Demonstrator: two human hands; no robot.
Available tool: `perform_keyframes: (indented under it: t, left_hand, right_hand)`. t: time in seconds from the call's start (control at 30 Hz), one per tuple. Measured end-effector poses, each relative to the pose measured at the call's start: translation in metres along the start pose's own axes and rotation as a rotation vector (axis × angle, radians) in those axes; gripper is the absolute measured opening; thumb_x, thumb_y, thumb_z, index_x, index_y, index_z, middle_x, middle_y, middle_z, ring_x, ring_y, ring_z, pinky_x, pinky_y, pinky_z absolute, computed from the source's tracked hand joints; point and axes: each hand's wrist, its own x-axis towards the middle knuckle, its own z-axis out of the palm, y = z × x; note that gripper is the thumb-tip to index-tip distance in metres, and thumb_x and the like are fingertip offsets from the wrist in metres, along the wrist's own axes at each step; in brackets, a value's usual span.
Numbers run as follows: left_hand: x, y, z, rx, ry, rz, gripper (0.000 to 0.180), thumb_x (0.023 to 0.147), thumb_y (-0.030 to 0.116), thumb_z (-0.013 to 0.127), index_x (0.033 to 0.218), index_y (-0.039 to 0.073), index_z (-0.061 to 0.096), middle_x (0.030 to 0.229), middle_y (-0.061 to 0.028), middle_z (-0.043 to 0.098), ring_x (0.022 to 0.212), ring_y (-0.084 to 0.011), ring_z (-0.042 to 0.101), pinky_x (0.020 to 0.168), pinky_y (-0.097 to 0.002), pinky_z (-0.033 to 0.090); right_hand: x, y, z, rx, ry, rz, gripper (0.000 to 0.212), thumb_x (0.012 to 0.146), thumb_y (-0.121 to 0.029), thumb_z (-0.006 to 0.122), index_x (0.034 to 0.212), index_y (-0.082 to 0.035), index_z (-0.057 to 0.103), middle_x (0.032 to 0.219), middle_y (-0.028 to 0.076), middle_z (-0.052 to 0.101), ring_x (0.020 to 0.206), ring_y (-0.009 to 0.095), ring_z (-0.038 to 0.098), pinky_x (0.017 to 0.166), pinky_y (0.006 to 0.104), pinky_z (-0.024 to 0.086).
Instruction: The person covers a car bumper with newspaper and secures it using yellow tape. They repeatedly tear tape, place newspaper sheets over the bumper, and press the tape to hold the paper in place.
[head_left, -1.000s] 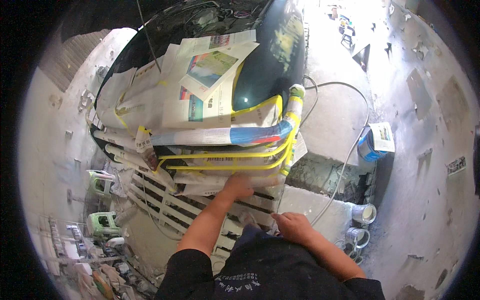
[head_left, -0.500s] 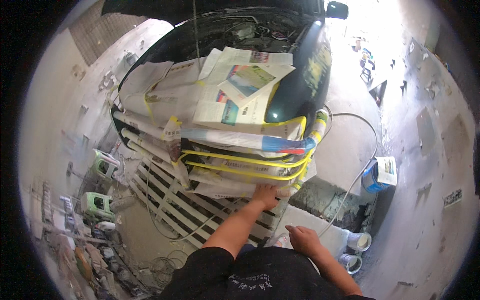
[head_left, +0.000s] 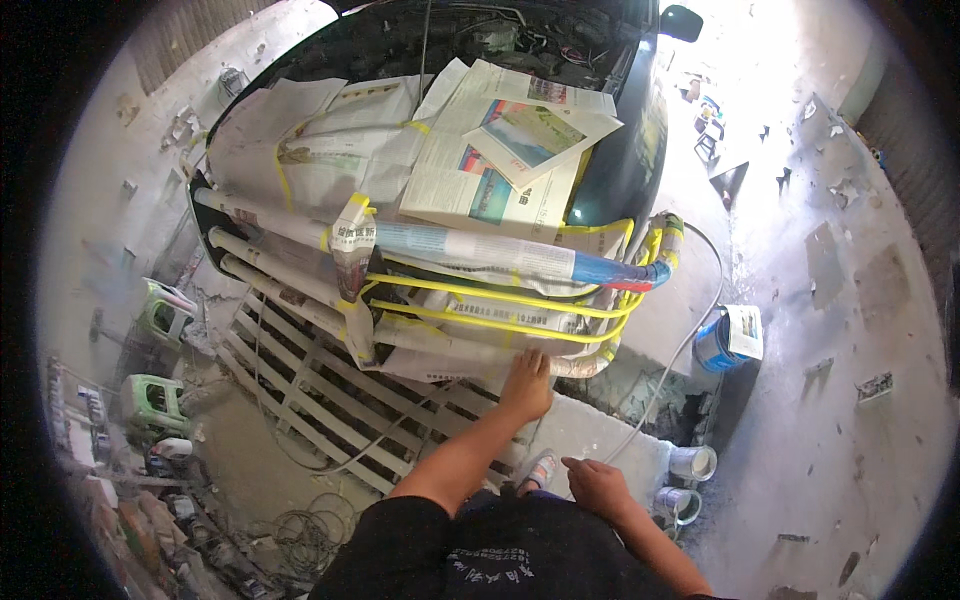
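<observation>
The front of a dark vehicle (head_left: 628, 165) carries a tubular bull bar (head_left: 625, 262) wrapped in paper and yellow tape. My left hand (head_left: 527, 388) reaches to the lower wrapped bar, fingers close together at the edge of the newspaper (head_left: 440, 362). Its fingertips are partly hidden against the paper. My right hand (head_left: 598, 486) hangs low before my body, fingers curled and the forefinger partly out. Whatever it may hold is too small to make out. More newspaper sheets (head_left: 440, 180) cover the vehicle's front above the bars.
A slatted grating (head_left: 310, 400) lies under the bumper, with a hose (head_left: 262, 385) looping across it. Green plastic stools (head_left: 152, 402) stand at left beside assorted clutter. On the right are a blue bucket (head_left: 712, 348) and open cans (head_left: 693, 462). Coiled wire (head_left: 310, 540) lies lower left.
The view has shifted, so the bull bar appears higher and larger. My left hand stays at the lower bar, its fingers now reaching more upward against the paper. My right hand remains low, fingers curled.
</observation>
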Motion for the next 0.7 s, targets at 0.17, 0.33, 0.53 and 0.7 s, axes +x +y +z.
perform_keyframes:
  t: [0.17,0.33,0.53,0.7]
  left_hand:
    - [-0.101,-0.029,0.005,-0.378,-0.12,-0.17,0.051,0.079,0.02,0.058,0.125,-0.002,0.052,0.125,-0.0255,0.053,0.117,-0.04,0.05,0.102,-0.0488,0.037]
    - [-0.23,-0.108,0.065,-0.716,-0.641,-0.72,0.049,0.086,0.038,0.059,0.121,0.004,0.058,0.122,-0.0212,0.058,0.112,-0.037,0.055,0.096,-0.0477,0.043]
    - [-0.306,-0.159,0.103,-0.256,-0.705,-0.375,0.043,0.095,0.039,0.05,0.118,0.005,0.062,0.128,-0.0181,0.054,0.115,-0.0375,0.052,0.095,-0.0478,0.044]
    - [-0.341,-0.2,0.132,-0.174,-0.708,-0.665,0.038,0.097,0.033,0.047,0.123,0.008,0.06,0.129,-0.0164,0.054,0.115,-0.0377,0.052,0.094,-0.0463,0.046]
  right_hand:
    - [-0.004,-0.027,0.01,0.059,0.045,0.068,0.025,0.084,-0.011,0.059,0.109,-0.008,0.063,0.083,0.013,0.066,0.074,0.032,0.066,0.066,0.0409,0.054]
    - [0.0,-0.042,0.025,0.063,0.056,0.077,0.026,0.084,-0.01,0.059,0.109,-0.006,0.062,0.089,0.014,0.066,0.08,0.033,0.066,0.07,0.0414,0.054]
    - [0.001,-0.064,0.037,0.109,0.082,0.11,0.028,0.082,-0.009,0.058,0.109,-0.005,0.062,0.103,0.016,0.064,0.088,0.035,0.064,0.075,0.042,0.054]
    - [0.02,-0.088,0.035,0.162,-0.006,0.033,0.033,0.081,-0.006,0.055,0.114,-0.006,0.059,0.109,0.017,0.062,0.099,0.037,0.061,0.085,0.043,0.051]
